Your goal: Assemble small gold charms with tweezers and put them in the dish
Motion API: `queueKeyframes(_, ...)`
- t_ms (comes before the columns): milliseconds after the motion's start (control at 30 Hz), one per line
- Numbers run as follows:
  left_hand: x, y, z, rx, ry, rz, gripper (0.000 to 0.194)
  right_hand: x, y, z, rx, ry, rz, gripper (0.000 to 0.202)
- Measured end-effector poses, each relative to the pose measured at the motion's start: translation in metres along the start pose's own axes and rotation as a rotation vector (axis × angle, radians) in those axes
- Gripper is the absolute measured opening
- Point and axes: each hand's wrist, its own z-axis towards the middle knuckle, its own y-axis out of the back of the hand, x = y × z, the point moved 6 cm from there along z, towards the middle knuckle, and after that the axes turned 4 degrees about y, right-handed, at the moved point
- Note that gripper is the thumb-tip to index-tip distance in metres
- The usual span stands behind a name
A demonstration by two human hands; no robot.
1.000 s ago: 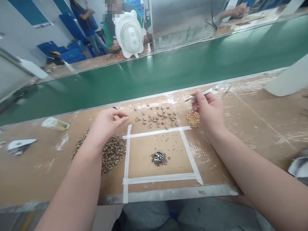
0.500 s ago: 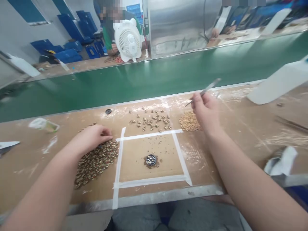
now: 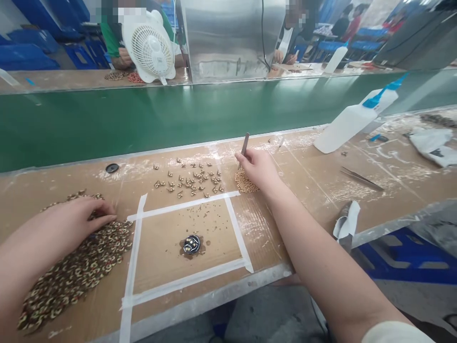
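Note:
My right hand grips metal tweezers, held upright with the lower end at a heap of small tan beads. My left hand rests over a wide pile of small brown-and-gold pieces. Its thumb and fingers come together, and whatever is between them is hidden. A small round black dish holding glossy liquid and a few pale beads stands inside a white tape frame. Beyond the frame, several small gold-brown pieces lie spread out.
A black lid lies at the back left. On the right are a white squeeze bottle, another pair of tweezers and a crumpled white wrapper. A green belt runs behind; a fan and people are across it.
My right hand has lowered the tweezers from above the beads down to the heap, turning them upright. My left hand stays over its pile. The view has swung right.

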Motion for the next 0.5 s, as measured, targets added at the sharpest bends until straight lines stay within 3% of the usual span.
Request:
queueKeyframes(367,0.021,-0.013,0.009,-0.053,-0.047,-0.025,0.044,-0.006,-0.01,0.002,0.026,0.005,-0.028,0.034)
queueKeyframes(500,0.021,-0.007,0.009,-0.082,-0.061,-0.107,0.04,-0.005,-0.011,0.004,0.042,0.005,-0.022,0.036)
